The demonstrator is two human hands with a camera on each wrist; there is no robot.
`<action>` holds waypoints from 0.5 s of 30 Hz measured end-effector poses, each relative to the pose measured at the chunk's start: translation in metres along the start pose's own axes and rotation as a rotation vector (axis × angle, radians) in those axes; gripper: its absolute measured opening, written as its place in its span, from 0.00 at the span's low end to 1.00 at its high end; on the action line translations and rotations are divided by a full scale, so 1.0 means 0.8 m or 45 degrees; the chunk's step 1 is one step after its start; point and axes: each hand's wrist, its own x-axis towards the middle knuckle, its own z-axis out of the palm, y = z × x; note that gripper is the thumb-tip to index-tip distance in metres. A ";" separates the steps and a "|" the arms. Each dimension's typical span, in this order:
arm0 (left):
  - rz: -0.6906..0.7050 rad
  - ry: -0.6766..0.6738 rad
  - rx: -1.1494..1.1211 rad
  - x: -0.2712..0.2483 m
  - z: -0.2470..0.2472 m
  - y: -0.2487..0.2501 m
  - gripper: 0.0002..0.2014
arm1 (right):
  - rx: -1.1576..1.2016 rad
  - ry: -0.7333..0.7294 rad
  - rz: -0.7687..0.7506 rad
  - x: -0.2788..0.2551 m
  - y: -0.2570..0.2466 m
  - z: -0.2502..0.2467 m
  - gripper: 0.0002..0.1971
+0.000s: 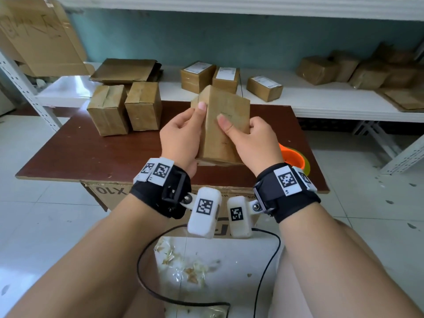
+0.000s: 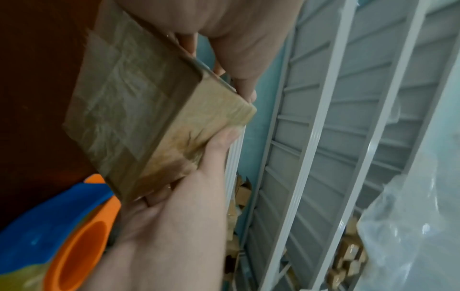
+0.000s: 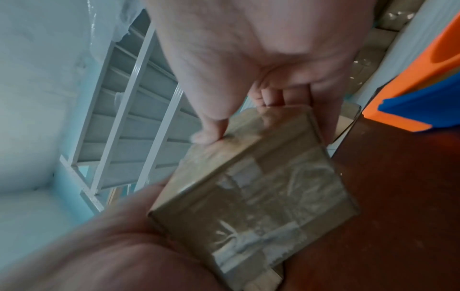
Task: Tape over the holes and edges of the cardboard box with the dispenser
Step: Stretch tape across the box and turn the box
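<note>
A small cardboard box (image 1: 226, 115), wrapped in glossy clear tape, is held tilted above the brown table (image 1: 91, 152). My left hand (image 1: 195, 115) grips its left side, thumb on the near face. My right hand (image 1: 234, 129) grips the right side, with its thumb pressed on the same face. In the left wrist view the box (image 2: 139, 110) sits between my left hand (image 2: 231, 59) above and the right hand below. The right wrist view shows the box (image 3: 254, 196) under my right hand (image 3: 248, 78). The orange and blue tape dispenser (image 1: 294, 157) lies on the table, partly hidden behind my right wrist.
Two taped boxes (image 1: 107, 109) (image 1: 143, 105) stand on the table's far left. Behind, a white shelf (image 1: 321, 104) carries labelled boxes (image 1: 197, 76), flat cardboard (image 1: 126, 70) and more boxes (image 1: 321, 70). A large carton (image 1: 110, 193) sits under the table. Tape scraps (image 1: 188, 267) litter the floor.
</note>
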 end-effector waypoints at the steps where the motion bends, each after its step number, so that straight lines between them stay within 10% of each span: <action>1: -0.041 -0.015 -0.027 0.002 -0.002 0.002 0.20 | -0.024 0.044 -0.039 0.002 -0.001 -0.002 0.28; 15: -0.210 0.015 -0.193 0.018 -0.005 -0.013 0.38 | 0.013 0.005 0.204 0.020 -0.006 0.000 0.33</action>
